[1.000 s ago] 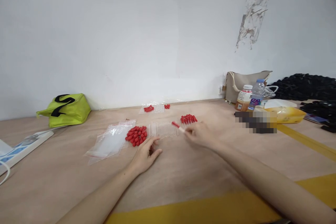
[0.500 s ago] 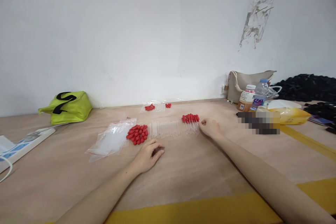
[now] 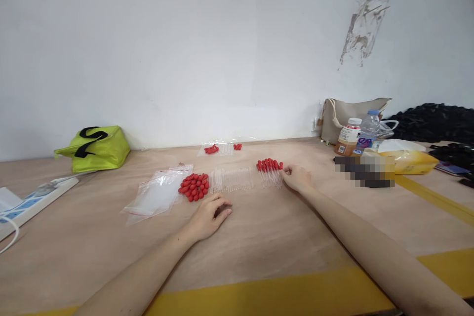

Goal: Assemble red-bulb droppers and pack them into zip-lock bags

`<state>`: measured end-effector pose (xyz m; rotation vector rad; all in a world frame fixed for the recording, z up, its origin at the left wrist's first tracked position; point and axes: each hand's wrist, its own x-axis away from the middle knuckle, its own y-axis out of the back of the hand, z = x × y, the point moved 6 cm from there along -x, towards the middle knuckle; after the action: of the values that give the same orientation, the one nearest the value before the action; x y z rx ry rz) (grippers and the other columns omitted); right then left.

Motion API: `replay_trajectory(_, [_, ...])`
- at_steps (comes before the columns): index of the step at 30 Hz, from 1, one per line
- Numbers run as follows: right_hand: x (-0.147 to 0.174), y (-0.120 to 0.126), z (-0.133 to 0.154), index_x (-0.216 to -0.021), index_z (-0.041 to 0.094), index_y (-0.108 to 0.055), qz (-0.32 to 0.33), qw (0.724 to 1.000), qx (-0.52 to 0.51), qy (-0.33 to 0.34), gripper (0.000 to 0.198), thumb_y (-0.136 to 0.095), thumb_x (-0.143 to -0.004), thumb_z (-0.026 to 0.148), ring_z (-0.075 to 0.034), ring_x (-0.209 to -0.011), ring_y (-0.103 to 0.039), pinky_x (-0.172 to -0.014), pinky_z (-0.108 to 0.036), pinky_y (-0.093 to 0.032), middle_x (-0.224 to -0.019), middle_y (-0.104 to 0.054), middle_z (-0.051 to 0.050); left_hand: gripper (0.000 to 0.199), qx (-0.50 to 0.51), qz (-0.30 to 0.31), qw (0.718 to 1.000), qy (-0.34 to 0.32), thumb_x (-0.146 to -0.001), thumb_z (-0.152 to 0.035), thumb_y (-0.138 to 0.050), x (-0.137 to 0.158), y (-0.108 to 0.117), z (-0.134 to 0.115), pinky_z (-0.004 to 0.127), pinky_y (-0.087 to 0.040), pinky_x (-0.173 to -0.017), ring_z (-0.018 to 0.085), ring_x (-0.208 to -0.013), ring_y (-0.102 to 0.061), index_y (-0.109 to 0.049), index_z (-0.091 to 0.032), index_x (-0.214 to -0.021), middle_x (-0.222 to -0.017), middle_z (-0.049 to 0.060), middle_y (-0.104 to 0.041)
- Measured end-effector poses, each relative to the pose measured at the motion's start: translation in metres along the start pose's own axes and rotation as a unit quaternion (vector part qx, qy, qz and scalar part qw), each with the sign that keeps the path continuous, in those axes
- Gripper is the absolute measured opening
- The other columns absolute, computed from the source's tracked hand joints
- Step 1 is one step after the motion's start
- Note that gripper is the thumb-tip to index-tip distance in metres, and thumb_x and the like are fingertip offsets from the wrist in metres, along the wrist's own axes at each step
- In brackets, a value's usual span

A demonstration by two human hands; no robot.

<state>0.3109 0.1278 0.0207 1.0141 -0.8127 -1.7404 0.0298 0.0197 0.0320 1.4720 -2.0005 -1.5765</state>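
Note:
A row of droppers (image 3: 269,165) with red rubber bulbs and thin clear tubes lies right of the middle. My right hand (image 3: 297,177) is at the row's right end, thumb and fingertips pinched on the rightmost dropper (image 3: 281,166); part of it is hidden by the fingers. My left hand (image 3: 209,215) rests on the table with thumb and fingers apart, holding nothing. Just beyond it is a pile of loose red rubber bulbs (image 3: 193,187). Bare clear tubes (image 3: 231,179) lie side by side between the pile and the droppers.
Clear zip bags (image 3: 157,195) lie left of the bulbs. A bag with red bulbs and tubes (image 3: 222,149) lies by the wall. Left are a lime-green bag (image 3: 101,150) and power strip (image 3: 37,205); right, two bottles (image 3: 348,137), a beige bag (image 3: 331,121) and a yellow tissue pack (image 3: 414,160).
My right hand stays beside the dropper row, its fingers shifted only slightly; the red bulb at their tips shows more plainly. My left hand has not moved. The view has tilted a little.

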Motion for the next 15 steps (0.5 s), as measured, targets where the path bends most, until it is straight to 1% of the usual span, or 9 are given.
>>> replay_trajectory(4, [0.0,0.002,-0.001,-0.079,0.022,-0.065,-0.006,1.0,-0.01,0.0,0.027,-0.047,-0.075,0.043,-0.021,-0.083,-0.058,-0.074,-0.031,-0.034,-0.081,-0.066,-0.004,0.015,0.0,-0.001,1.0,-0.002,-0.083,-0.023,-0.047,0.0,0.0,0.001,0.028,-0.043,-0.069,0.015,-0.076,-0.054,-0.059,-0.02,-0.092,-0.087,0.003,-0.057])
replay_trajectory(9, [-0.001,0.001,-0.002,-0.081,0.022,-0.065,-0.006,1.0,-0.018,0.009,0.026,-0.047,-0.076,0.04,-0.02,-0.081,-0.058,-0.07,-0.028,-0.036,-0.08,-0.065,-0.005,0.015,-0.003,0.005,1.0,0.0,-0.083,-0.024,-0.047,-0.001,0.0,0.001,0.028,-0.043,-0.07,0.016,-0.078,-0.054,-0.059,-0.021,-0.092,-0.088,0.003,-0.057])
replay_trajectory(12, [-0.004,0.0,-0.011,-0.081,0.021,-0.062,-0.022,0.999,-0.025,-0.019,0.023,-0.048,-0.073,0.037,-0.019,-0.082,-0.057,-0.069,-0.028,-0.037,-0.085,-0.064,-0.005,0.015,-0.002,0.005,1.0,0.001,-0.083,-0.023,-0.047,0.0,0.0,0.0,0.028,-0.043,-0.07,0.015,-0.078,-0.054,-0.058,-0.02,-0.092,-0.088,0.003,-0.056])
replay_trajectory(15, [-0.01,0.0,-0.024,-0.087,0.017,-0.058,-0.03,0.997,-0.025,-0.066,0.028,-0.052,-0.069,0.038,-0.02,-0.081,-0.056,-0.064,-0.027,-0.038,-0.09,-0.061,-0.009,0.015,-0.002,0.003,1.0,0.002,-0.083,-0.023,-0.047,0.0,0.0,0.0,0.028,-0.043,-0.07,0.015,-0.079,-0.054,-0.058,-0.02,-0.092,-0.088,0.003,-0.056])
